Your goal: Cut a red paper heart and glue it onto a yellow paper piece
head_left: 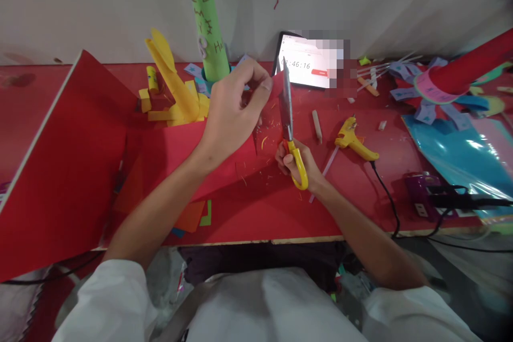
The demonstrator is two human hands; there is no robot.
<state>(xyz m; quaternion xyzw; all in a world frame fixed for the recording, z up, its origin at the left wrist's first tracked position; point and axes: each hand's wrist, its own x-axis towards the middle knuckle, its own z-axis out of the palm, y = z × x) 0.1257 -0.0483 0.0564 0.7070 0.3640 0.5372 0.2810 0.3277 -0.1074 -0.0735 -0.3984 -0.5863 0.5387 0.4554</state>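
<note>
My left hand [236,109] is raised over the table, thumb and fingertips pinched on a small piece of red paper [277,83]. My right hand [301,164] grips a pair of scissors [289,131] by the yellow and orange handles. The blades point up and away from me, beside the red paper; whether they touch it I cannot tell. Beneath my left forearm lies a sheet of red paper [184,144]. Orange paper [191,216] rests near the front edge.
A yellow glue gun [355,140] with a black cord lies to the right. Behind stand a green paper tube [210,26], a yellow paper model [180,91] and a lit tablet [298,64]. A red board [68,171] rises at left; a purple power socket [425,192] sits at right.
</note>
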